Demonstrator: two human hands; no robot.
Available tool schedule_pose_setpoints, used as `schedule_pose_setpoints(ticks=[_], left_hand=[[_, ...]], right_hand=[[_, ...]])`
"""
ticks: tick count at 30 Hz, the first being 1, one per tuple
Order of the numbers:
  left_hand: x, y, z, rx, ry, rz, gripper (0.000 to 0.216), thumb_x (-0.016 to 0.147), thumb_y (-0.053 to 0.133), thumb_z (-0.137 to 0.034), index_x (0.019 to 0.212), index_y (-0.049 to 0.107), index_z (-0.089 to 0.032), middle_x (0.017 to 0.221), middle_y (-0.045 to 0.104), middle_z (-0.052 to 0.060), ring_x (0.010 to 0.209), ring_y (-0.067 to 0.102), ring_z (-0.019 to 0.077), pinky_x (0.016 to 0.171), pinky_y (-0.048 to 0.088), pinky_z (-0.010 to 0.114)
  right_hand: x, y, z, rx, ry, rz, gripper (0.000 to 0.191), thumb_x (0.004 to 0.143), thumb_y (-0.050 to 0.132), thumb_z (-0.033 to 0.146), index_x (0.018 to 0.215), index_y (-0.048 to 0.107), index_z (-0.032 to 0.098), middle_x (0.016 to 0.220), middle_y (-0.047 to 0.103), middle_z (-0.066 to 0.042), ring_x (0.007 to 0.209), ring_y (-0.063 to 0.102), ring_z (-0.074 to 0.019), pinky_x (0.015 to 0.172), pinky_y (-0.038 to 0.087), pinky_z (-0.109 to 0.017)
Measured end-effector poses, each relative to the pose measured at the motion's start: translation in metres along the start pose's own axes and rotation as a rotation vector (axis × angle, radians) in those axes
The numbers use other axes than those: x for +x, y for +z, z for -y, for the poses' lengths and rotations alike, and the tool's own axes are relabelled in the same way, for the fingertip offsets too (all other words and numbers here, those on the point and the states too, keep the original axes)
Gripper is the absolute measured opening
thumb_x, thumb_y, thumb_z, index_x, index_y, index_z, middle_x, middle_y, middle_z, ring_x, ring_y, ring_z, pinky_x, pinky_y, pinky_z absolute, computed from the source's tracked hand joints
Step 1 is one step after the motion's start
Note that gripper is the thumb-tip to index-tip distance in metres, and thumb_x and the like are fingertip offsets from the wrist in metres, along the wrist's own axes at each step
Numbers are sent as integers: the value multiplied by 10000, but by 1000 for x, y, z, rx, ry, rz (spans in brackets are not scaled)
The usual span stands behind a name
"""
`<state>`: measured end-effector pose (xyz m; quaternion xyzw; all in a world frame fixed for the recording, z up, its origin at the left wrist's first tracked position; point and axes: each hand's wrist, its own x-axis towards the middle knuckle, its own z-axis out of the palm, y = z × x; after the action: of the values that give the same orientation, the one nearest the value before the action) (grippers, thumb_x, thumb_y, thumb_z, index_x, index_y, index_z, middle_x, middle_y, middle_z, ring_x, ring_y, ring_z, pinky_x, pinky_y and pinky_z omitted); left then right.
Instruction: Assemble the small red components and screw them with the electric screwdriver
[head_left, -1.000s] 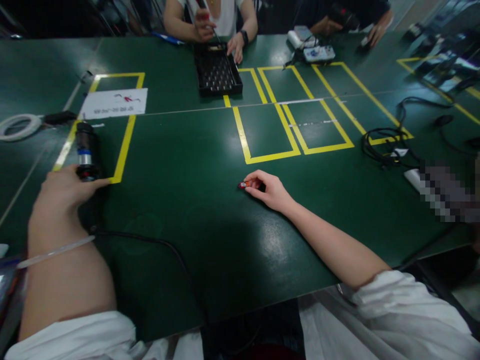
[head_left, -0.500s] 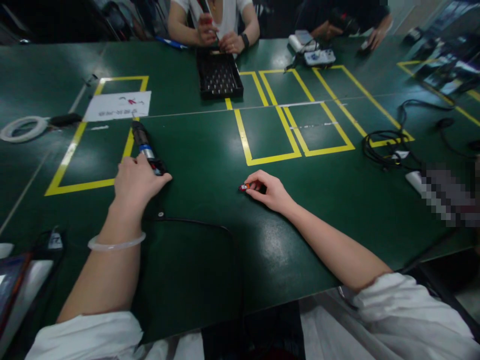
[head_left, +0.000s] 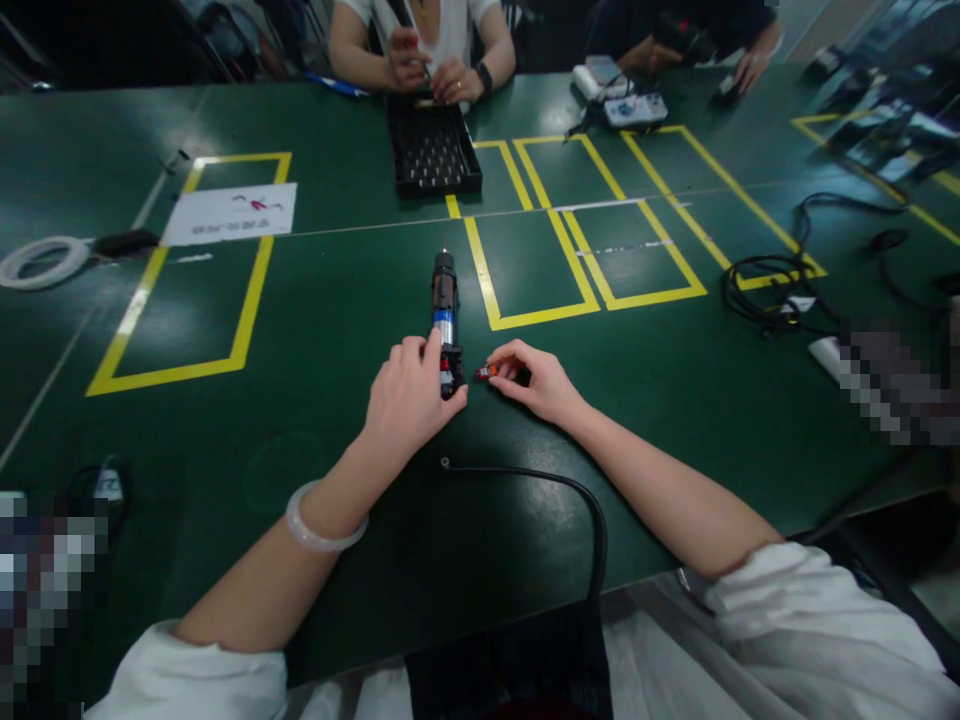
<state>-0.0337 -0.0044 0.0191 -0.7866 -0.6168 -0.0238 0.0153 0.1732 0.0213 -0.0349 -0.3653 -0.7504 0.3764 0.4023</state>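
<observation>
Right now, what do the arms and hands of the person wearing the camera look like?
The left hand and right hand are bare, with no gloves. A smooth, milky-white, ring-shaped bracelet circles the left forearm; the right forearm has none. Both arms wear loose, wrinkled, white cloth sleeves, bunched up.

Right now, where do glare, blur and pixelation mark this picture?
Head view: glare on the green table below the right hand; head view: upper-right equipment smeared, the tool in the left hand sharper; head view: pixel blocks at both sides.

Green table (head_left: 337,290); yellow tape (head_left: 544,317); paper (head_left: 217,218)
</observation>
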Motion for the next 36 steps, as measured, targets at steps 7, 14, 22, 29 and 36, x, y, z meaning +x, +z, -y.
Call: schedule_pose_setpoints(ticks=[7, 14, 22, 29, 36], left_hand=[[-8, 2, -13, -45, 79, -14, 768, 862, 619, -444, 1495, 386, -76, 1259, 547, 182, 1098, 551, 324, 878, 513, 409], [-9, 1, -16, -41, 96, -14, 753, 863, 612, -435, 1487, 402, -70, 1241, 563, 182, 1079, 555, 325, 870, 510, 414], [-9, 2, -14, -28, 91, -14, 760, 865, 604, -456, 1490, 404, -73, 1246, 562, 185, 1084, 561, 328, 861, 491, 407], [-9, 3, -14, -24, 88, -4, 782, 900, 546, -543, 1520, 367, -100, 1265, 550, 198, 1089, 556, 333, 856, 468, 405], [-4, 9, -10, -12, 27, -29, 711, 952, 472, -530, 1526, 366, -125, 1215, 558, 187, 1047, 573, 325, 808, 462, 390]], right_hand=[[0, 1, 1, -78, -41, 27, 124, 877, 650, 172, 990, 605, 195, 878, 641, -7, 748, 610, -133, 709, 489, -268], [-1, 0, 2, -200, -93, 94, 54, 911, 632, 160, 956, 638, 189, 877, 609, -27, 822, 601, -167, 752, 475, -284], [-1, 0, 1, -172, -120, 81, 95, 914, 628, 149, 989, 677, 182, 1000, 620, -65, 914, 623, -179, 815, 520, -304], [-1, 0, 4, -158, -160, 86, 143, 924, 594, 162, 1020, 696, 190, 1011, 681, -84, 950, 664, -195, 844, 542, -329], [-1, 0, 11, -116, -135, 142, 219, 901, 571, 130, 1088, 668, 189, 1024, 707, -62, 831, 663, -153, 793, 542, -295]])
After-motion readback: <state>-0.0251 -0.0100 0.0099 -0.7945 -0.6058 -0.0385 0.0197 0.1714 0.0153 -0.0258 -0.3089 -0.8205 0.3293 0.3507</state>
